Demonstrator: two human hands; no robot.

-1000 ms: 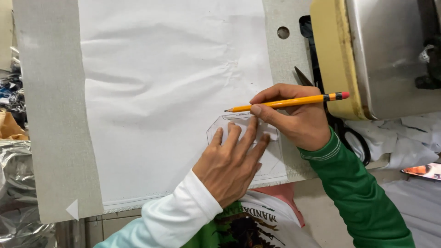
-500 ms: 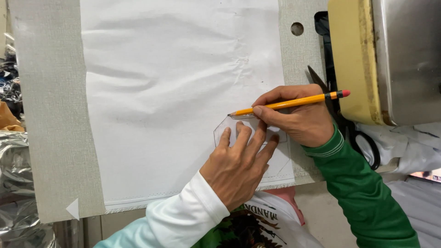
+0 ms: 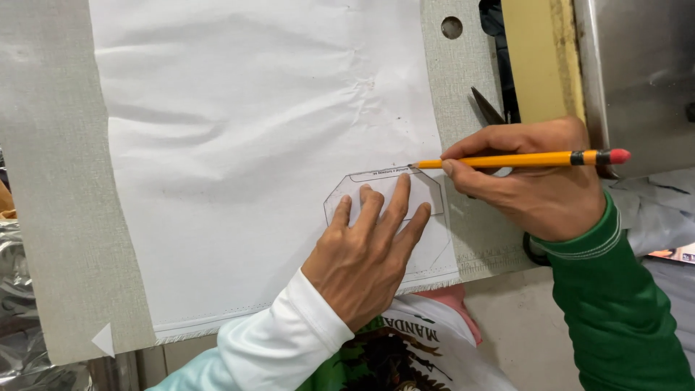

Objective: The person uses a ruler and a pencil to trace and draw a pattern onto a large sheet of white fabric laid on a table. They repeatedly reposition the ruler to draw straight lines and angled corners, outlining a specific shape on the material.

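A white cloth [image 3: 253, 145] lies flat on a grey table [image 3: 51, 181]. On its near right corner sits a clear, flat template [image 3: 427, 192] with angled corners. My left hand [image 3: 365, 250] presses down on the template with fingers spread. My right hand [image 3: 528, 181] holds a yellow pencil [image 3: 507, 160] with a pink eraser; its tip touches the cloth at the template's top right edge.
Black-handled scissors [image 3: 489, 108] lie on the table behind my right hand. A sewing machine [image 3: 622, 65] with a cream and metal body stands at the right. A round hole [image 3: 452, 27] is in the table top. Crumpled silver material [image 3: 18, 289] sits at the left.
The view has moved closer and shifted. The pencil tip has stayed at the template's top right edge, and my left hand still presses the template flat.
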